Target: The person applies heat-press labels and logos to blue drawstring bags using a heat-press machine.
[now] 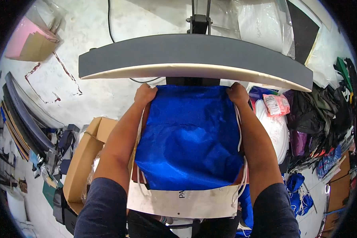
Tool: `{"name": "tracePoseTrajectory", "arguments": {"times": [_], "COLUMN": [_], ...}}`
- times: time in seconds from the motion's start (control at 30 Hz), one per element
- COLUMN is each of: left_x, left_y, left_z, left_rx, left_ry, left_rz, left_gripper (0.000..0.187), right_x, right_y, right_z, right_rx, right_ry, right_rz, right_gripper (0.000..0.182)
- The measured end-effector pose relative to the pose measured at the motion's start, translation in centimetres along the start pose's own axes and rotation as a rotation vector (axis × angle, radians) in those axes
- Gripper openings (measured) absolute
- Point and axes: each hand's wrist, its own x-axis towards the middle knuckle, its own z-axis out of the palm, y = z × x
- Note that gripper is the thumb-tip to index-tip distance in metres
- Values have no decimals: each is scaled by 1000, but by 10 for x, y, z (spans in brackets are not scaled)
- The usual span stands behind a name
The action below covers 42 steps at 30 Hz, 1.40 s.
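Observation:
A blue drawstring bag [190, 139] lies spread over a flat bed, with white cords hanging down both sides. My left hand [145, 93] is closed on the bag's far left corner. At the far right corner, my right hand [238, 93] grips the same bag. Just beyond both hands is the wide grey raised top part of a press [194, 51], with a cream pad under it. Below the bag's near edge a white board [178, 202] with partly covered dark letters shows.
An open cardboard box [81, 168] stands to the left. On the right lie a pink packet [276, 105], a white bundle [271, 131] and a heap of dark clothes [311, 115]. More blue bags [299, 194] lie at the lower right. Curved panels [25, 115] lean at far left.

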Motion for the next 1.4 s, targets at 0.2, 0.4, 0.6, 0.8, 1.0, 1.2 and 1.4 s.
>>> {"name": "tracePoseTrajectory", "arguments": {"times": [0.2,0.4,0.6,0.8,1.0,1.2,1.4], "left_x": [30,16,28,31,-11,-53,-139], "left_y": [-22,-25,-42,-45,-37,-59,-90], "left_z": [8,-8,12,16,-11,-42,-71], "left_rx": [-141,-752,-569,-410,-668,-533,-499], "left_ry": [-133,-342,-228,-174,-304,-270,-194], "left_rz": [92,-93,33,3,-106,-41,169], "left_gripper": [31,20,32,37,41,40,24], "right_x": [-5,21,-14,-37,-29,-50,-19], "right_y": [3,47,45,35,39,4,35], "right_z": [-11,-19,-60,-69,-63,-82,-40], "right_rx": [31,392,726,722,534,209,24], "right_ry": [65,-569,-761,-745,-623,-474,-313], "right_rz": [0,57,130,-1,-17,-18,-215], "right_gripper": [36,43,76,80,72,64,65]}}
